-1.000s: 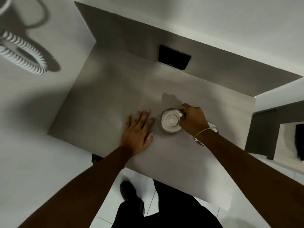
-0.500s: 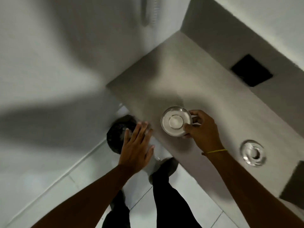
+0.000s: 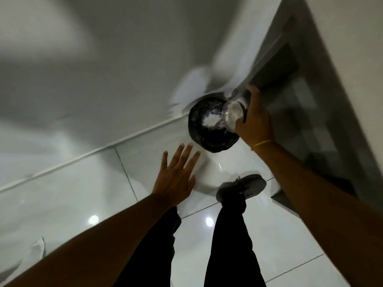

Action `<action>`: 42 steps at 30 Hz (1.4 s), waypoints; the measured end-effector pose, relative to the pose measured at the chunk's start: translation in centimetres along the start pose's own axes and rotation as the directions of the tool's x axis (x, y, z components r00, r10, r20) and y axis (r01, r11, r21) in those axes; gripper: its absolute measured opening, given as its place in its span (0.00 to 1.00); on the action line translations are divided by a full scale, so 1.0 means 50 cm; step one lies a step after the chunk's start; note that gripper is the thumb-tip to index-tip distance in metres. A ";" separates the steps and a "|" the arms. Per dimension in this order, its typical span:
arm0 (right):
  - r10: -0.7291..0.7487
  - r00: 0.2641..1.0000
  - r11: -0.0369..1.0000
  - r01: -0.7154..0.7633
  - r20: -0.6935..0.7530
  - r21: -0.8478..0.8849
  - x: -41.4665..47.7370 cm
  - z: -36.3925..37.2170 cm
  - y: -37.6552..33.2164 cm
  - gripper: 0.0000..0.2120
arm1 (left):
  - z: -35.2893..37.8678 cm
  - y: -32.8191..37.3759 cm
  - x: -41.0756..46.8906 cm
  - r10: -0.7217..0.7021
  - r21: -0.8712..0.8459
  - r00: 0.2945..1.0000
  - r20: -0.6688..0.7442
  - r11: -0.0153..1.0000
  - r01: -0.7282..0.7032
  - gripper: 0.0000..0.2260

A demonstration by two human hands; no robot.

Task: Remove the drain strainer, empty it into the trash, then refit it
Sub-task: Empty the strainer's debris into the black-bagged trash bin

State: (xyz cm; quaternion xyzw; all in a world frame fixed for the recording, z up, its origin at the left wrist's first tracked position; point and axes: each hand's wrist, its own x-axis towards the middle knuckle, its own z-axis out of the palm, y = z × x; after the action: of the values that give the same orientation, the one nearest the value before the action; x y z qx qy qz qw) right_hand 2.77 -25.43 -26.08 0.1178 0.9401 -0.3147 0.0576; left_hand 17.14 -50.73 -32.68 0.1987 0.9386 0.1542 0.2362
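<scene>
The right hand (image 3: 253, 119) is closed around the drain strainer (image 3: 233, 115), a shiny metal cup gripped by its side and tilted so its open mouth faces left and down. A thin yellow band (image 3: 261, 144) circles the right wrist. The strainer hangs over the right part of the trash bin (image 3: 211, 129), a round container lined with a black bag, and overlaps its rim from this view; whether metal touches the bag cannot be told. Something pale and white lies inside the bin, just left of the strainer's mouth.

The left hand (image 3: 175, 177) is spread wide, fingers fanned and palm down, holding nothing. It hovers nearer than the bin and to its left, apart from it.

Below the hands, a grey shoe (image 3: 242, 188) rests on the glossy white tiled floor (image 3: 72, 199), near the bin, with dark trouser legs running towards the bottom edge. On the right, the grey table (image 3: 306, 83) edge runs diagonally away, blurred. A pale wall (image 3: 93, 59) fills the far left, meeting the floor at a white skirting line.
</scene>
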 end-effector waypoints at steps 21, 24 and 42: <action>-0.233 0.826 0.608 0.536 0.514 -0.586 0.151 0.299 0.180 0.46 | 0.228 -0.085 0.013 -0.045 -0.104 0.998 0.034 0.993 0.048 0.40; -0.207 0.829 0.598 0.527 0.520 -0.604 0.150 0.307 0.185 0.50 | 0.243 -0.083 -0.004 -0.063 -0.122 0.997 0.036 0.990 0.067 0.40; -0.178 0.839 0.692 0.478 0.514 -0.541 0.160 0.328 0.205 0.53 | 0.283 -0.064 -0.018 -0.074 -0.119 0.994 0.079 0.989 0.083 0.40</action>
State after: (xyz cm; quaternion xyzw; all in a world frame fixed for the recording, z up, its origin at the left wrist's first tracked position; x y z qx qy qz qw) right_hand -1.77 -25.91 -46.51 -0.1554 0.9587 0.0088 0.2381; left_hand 24.03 -51.14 -45.46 0.1523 0.9250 0.1945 0.2888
